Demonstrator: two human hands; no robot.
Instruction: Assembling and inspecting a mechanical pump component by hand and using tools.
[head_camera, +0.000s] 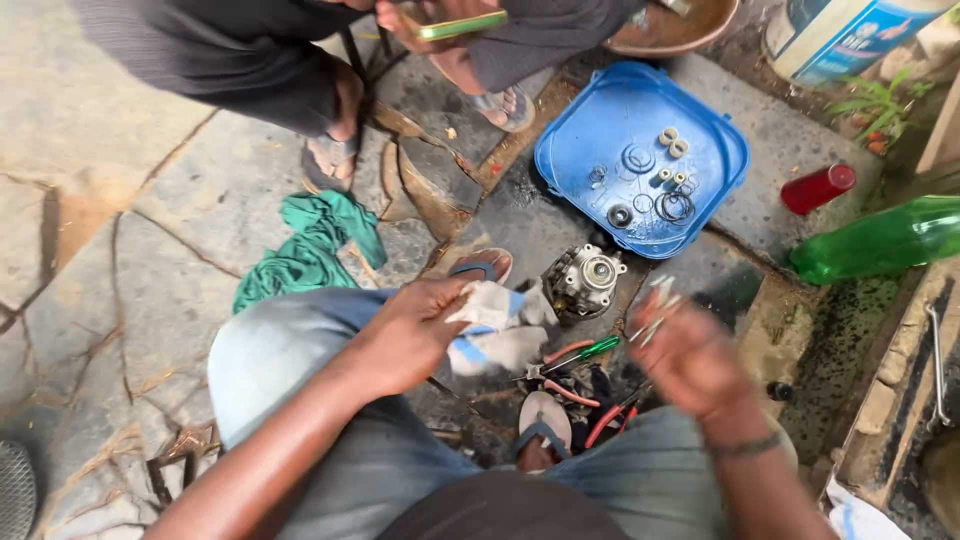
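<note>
Blue plastic tray (575, 160) on stone paving holds rings, washers.

Metal pump housing (585, 280) sits on ground between person's feet, below tray; likely heavy, rigid, greasy, best gripped by body, not shaft.

Left hand (405, 335) clenched on white-blue rag (495, 325); soft, light, bunches anywhere.

Right hand (690, 360) blurred, pinching small metal part (655, 305); light, slippery.

Stone floor (120, 230), green cloth (310, 250), blue tray (570, 150), red can (818, 188), green bottle (880, 240)
</note>
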